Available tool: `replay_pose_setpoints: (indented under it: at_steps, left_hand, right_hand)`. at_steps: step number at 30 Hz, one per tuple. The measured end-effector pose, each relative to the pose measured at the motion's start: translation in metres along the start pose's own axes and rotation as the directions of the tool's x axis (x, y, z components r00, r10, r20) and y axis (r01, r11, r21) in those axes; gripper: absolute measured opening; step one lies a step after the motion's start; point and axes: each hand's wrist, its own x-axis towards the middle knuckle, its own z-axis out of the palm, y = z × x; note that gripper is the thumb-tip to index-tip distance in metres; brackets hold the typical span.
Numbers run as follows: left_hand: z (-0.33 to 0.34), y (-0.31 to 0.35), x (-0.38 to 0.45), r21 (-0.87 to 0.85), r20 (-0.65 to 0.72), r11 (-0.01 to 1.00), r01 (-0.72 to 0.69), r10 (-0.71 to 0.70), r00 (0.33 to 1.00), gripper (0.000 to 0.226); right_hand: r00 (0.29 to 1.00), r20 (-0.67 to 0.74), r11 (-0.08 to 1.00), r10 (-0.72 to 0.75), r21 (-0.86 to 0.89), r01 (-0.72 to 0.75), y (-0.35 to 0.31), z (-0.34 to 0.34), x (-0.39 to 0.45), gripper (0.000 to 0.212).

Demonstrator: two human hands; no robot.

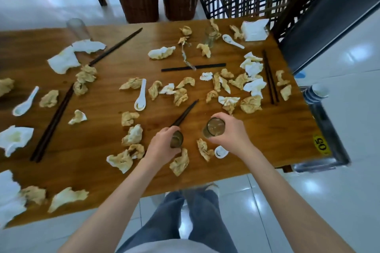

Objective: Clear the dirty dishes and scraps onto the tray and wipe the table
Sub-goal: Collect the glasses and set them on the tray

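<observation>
Looks like the glass-collecting part of the clearing job. Left hand [164, 146] is wrapped around a glass [176, 139] and also seems to pinch a pair of chopsticks [186, 113]. Right hand [230, 132] is curled around a second glass [214, 130]. Both sit just above the table [102, 139] near its front edge, with napkin scraps [178, 162] all around them.

The tray [327, 129] hangs just off the table's right end, with stacked cups [315, 93] on it. I'd guess the next move is carrying both glasses rightward over that end. The path crosses scraps and another pair of chopsticks [270, 77], so lift clear first. The table's right corner looks barest.
</observation>
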Motion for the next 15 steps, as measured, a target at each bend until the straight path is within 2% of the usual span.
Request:
replay_pose_setpoints:
  at_steps: [9,15]
  left_hand:
    - [-0.020,0.024,-0.001,-0.011,-0.093,0.998,-0.059,0.058,0.994,0.063]
    - [-0.017,0.076,-0.011,0.051,-0.072,0.981,-0.185,0.188,0.980,0.067]
  right_hand:
    - [0.991,-0.102,0.996,0.081,0.052,-0.076,0.016,-0.017,-0.039,0.055]
    - [0.976,-0.190,0.993,0.108,0.073,-0.096,0.047,-0.040,-0.075,0.055]
